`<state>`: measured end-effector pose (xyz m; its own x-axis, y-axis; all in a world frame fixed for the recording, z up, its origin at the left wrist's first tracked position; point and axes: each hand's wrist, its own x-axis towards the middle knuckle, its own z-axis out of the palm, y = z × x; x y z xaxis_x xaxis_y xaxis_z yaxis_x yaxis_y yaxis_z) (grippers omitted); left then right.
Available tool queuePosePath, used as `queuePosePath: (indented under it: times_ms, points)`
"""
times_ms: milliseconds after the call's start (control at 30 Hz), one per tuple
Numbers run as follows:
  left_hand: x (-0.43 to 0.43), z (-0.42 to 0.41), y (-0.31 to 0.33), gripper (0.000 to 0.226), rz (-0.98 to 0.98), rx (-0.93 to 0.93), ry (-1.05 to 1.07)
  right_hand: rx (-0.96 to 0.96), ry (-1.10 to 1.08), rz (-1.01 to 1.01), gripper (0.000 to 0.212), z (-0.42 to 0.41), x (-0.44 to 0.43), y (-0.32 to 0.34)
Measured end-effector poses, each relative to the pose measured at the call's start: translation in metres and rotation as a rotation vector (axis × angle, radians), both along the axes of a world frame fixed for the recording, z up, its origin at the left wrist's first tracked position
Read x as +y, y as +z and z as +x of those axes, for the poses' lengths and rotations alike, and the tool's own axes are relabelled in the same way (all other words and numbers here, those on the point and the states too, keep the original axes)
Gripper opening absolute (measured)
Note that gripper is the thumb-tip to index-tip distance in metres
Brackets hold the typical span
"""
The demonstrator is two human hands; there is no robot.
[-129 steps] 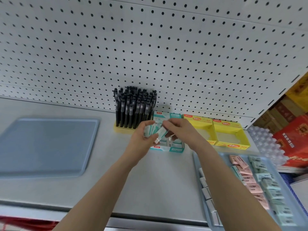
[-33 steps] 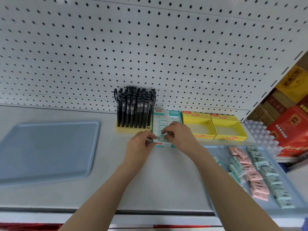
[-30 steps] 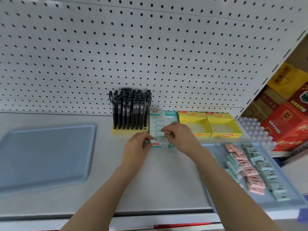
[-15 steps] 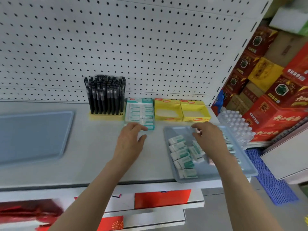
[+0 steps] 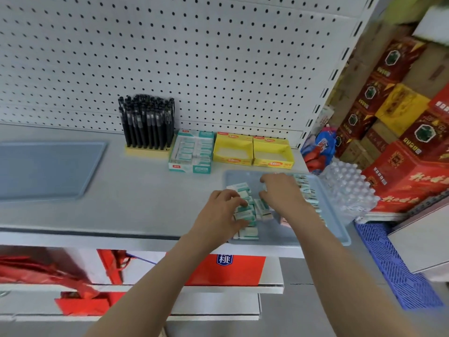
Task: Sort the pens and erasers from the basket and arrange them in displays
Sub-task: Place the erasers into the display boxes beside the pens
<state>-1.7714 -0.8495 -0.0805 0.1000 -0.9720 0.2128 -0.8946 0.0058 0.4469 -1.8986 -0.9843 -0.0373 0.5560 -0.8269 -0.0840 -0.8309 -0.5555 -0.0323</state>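
A blue tray (image 5: 336, 222) on the right of the shelf holds several loose white-and-green erasers (image 5: 246, 233), with more erasers along its right side (image 5: 303, 186). My left hand (image 5: 218, 212) grips a few of the white-and-green erasers at the tray's left side, fingers and thumb curled round them. My right hand (image 5: 281, 193) is over the middle of the tray with its fingers bent down onto erasers, and its fingertips are hidden. Against the pegboard stand black pens in a yellow holder (image 5: 147, 125) and a teal display box (image 5: 192, 154) filled with erasers.
Two empty yellow display boxes (image 5: 232, 149) (image 5: 272, 152) stand right of the teal one. A second blue tray (image 5: 48, 166) lies at the left. A pack of water bottles (image 5: 347, 190), red cartons (image 5: 401, 166) and a blue crate (image 5: 393, 263) crowd the right.
Both hands left the teal display box and came down to the right tray. My left hand, open on the shelf half a second ago, now grips erasers; the view swung right.
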Motion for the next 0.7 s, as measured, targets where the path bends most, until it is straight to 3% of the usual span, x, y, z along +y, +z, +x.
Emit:
queuePosePath:
  times_ms: [267,433,533,700]
  points:
    - [0.000,-0.004,0.001,0.036,-0.024,0.024,0.025,0.052,0.066,-0.020,0.026,0.001,-0.005,0.006]
    - [0.001,-0.003,0.001,0.038,-0.019,0.027,0.024,0.079,0.068,0.078,0.044,0.004,-0.002,0.017]
    - [0.001,0.000,0.001,0.038,-0.027,0.041,0.018,0.092,0.106,0.250,0.051,-0.005,0.004,0.027]
    - [-0.001,0.002,-0.002,0.039,-0.022,0.054,0.027,0.079,0.115,0.338,0.081,-0.015,0.013,0.019]
